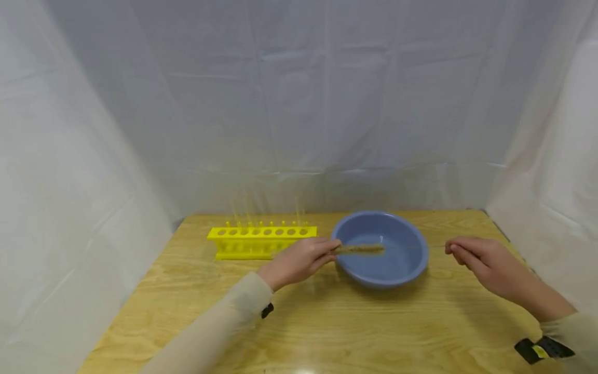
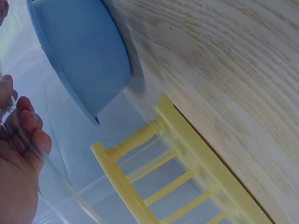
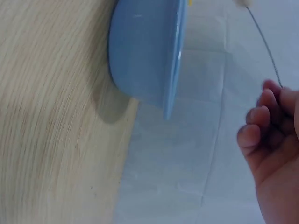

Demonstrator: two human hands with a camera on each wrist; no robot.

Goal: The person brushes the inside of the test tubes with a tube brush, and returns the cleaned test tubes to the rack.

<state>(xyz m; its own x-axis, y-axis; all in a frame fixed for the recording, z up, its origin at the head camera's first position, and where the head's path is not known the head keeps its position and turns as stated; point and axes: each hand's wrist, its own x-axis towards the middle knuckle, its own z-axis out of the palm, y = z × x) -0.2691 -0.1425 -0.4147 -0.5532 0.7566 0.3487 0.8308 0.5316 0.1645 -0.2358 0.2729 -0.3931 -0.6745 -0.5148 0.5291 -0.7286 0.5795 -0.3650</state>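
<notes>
Over the blue basin [image 1: 380, 283], a test tube brush [image 1: 362, 250] with tan bristles lies level between the hands. My right hand [image 1: 488, 265] pinches the end of its thin wire handle [image 3: 266, 46] between thumb and forefinger, the other fingers curled. My left hand [image 1: 301, 259] grips a clear glass test tube [image 2: 70, 193] in its curled fingers, the tube running back past the palm. The bristles stick out from the left fingertips toward the right; how much of the brush is inside the tube I cannot tell.
A yellow test tube rack [image 1: 261, 232] stands left of the basin, behind my left hand. Several clear test tubes [image 1: 299, 210] rise from it. Both stand on a wooden table [image 1: 336, 332], with white sheeting [image 1: 299, 104] behind and at the sides.
</notes>
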